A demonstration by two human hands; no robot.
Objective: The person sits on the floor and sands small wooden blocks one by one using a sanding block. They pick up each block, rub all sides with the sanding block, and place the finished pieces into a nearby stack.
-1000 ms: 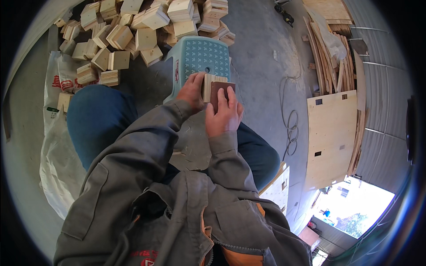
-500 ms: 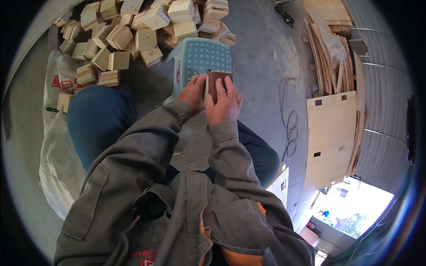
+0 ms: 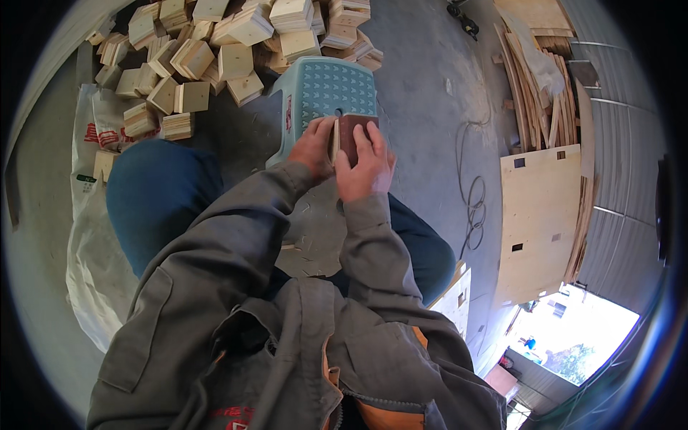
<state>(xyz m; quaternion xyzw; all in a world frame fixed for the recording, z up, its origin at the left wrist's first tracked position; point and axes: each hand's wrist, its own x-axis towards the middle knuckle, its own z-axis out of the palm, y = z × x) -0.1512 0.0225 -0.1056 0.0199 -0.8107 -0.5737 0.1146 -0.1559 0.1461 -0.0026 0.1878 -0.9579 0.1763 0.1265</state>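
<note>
A small wooden block [image 3: 347, 136] is held up on its side by both hands, right over the near edge of a light blue plastic stool [image 3: 326, 89]. The block is flat and square-cut, with a dark brown face turned up and a pale, layered edge seen on its left side. The left hand [image 3: 313, 147] is closed around that pale edge. The right hand [image 3: 366, 163] is laid over the brown face, fingers [image 3: 368, 134] curled over the top. A big pile of pale wooden blocks [image 3: 215, 50] is seen on the grey floor [image 3: 423, 86] behind the stool
</note>
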